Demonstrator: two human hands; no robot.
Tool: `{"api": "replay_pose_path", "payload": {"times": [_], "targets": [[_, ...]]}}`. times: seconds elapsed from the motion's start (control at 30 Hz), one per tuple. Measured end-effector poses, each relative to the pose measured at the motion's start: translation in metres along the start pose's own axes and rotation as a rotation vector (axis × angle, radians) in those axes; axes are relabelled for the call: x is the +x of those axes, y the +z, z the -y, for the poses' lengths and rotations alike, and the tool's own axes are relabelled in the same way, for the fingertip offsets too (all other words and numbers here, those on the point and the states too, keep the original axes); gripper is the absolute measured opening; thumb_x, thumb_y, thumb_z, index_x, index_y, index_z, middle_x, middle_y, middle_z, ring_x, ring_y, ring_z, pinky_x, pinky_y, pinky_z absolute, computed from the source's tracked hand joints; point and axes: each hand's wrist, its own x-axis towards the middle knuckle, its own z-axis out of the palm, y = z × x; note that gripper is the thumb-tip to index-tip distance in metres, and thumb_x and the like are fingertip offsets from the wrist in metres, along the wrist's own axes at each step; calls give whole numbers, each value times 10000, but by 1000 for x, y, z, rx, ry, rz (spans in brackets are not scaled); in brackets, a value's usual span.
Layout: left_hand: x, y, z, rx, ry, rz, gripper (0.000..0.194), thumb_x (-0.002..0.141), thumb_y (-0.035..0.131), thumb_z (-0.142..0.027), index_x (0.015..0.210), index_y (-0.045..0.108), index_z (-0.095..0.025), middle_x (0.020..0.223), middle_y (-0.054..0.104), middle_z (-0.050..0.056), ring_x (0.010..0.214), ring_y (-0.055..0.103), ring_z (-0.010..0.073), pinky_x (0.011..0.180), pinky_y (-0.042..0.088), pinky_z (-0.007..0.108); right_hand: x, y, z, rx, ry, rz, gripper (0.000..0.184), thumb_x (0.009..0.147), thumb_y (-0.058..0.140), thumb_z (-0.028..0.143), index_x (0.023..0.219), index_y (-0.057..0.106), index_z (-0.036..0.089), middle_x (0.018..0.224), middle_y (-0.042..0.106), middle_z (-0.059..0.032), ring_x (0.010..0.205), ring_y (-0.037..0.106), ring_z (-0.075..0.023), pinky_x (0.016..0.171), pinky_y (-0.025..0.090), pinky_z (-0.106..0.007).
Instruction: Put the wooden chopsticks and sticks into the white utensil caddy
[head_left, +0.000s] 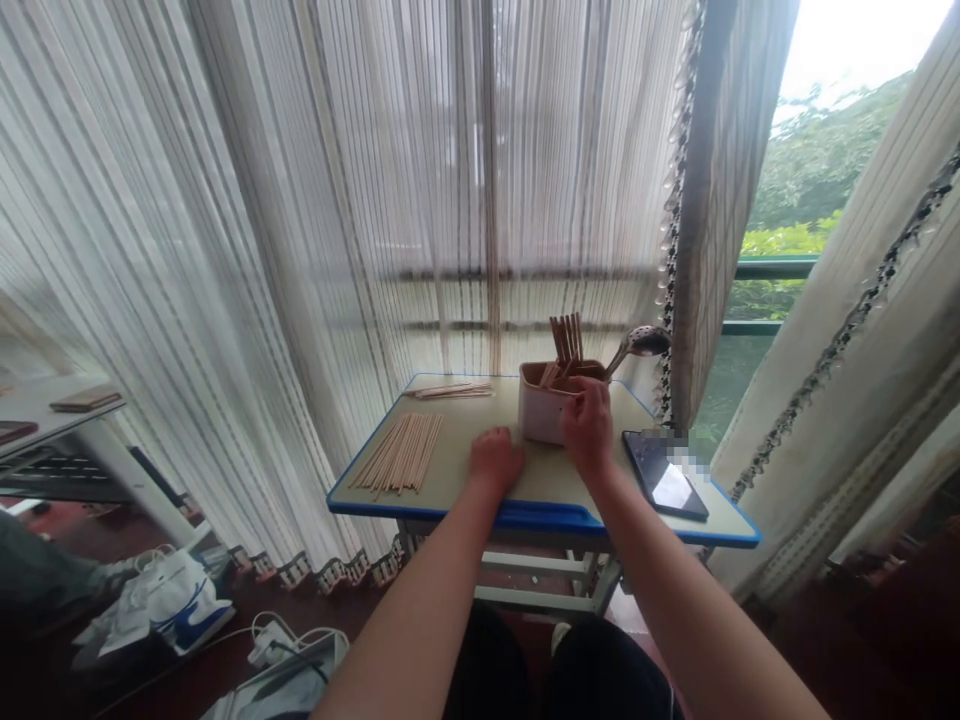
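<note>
My left hand (pixel 496 458) rests on the table just left of a white container, fingers curled into a fist with no object showing. At the container's front right rim, my right hand (pixel 589 425) has its fingers closed in a pinch; what they grip, if anything, is too small to make out. The pinkish-white container (pixel 538 412) has a brown interior. Brown wooden chopsticks (pixel 567 338) stand up in it, and a metal slotted spoon (pixel 646 341) leans out to the right. Pale wooden chopsticks (pixel 405 452) lie side by side at the left, with a smaller loose bunch (pixel 454 391) behind them.
The small table (pixel 465 505) has a blue edge. A dark phone or tablet (pixel 666 475) lies at its right. Patterned curtains (pixel 450 200) hang behind. On the floor at left are a white bag (pixel 161 600) and a power strip with cables (pixel 274 640).
</note>
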Motion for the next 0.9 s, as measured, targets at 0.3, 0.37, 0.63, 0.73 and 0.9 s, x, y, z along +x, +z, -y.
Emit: {"api": "replay_pose_path", "payload": {"times": [0.3,0.37,0.63,0.73,0.9], "targets": [[-7,-3,4,45,-321,-169,344,775,450,-310,1058,538,-134,1185,498,159,1104,430,294,921,317,452,-67,24,-45,-24,339,357,306,702,475,211,989,549,135,951,575,-122,897,543,-232,854,422,-373],[-9,-5,4,-6,-269,-137,315,785,436,-302,1041,548,-156,1155,515,134,1064,458,265,900,343,414,-64,25,-47,-49,308,423,310,702,477,225,987,565,139,968,581,-122,910,547,-236,859,418,-375],[-10,-25,18,81,-254,-117,456,784,431,-372,1172,493,-140,1324,410,167,1232,330,314,992,254,465,-65,26,-49,-41,251,436,271,702,477,210,945,587,163,942,576,-104,928,546,-233,887,407,-371],[-8,-27,29,165,-363,-59,609,780,416,-456,1246,429,-65,1364,341,243,1296,221,376,997,202,531,-64,27,-47,-60,254,418,261,702,477,210,932,591,163,946,584,-105,919,556,-231,867,418,-361],[-7,-16,36,134,-291,-68,487,827,355,-410,1154,514,-85,1270,456,223,1229,358,324,971,293,453,-63,29,-48,-83,287,415,249,713,472,212,921,599,167,941,596,-99,897,567,-220,851,425,-347]]}}
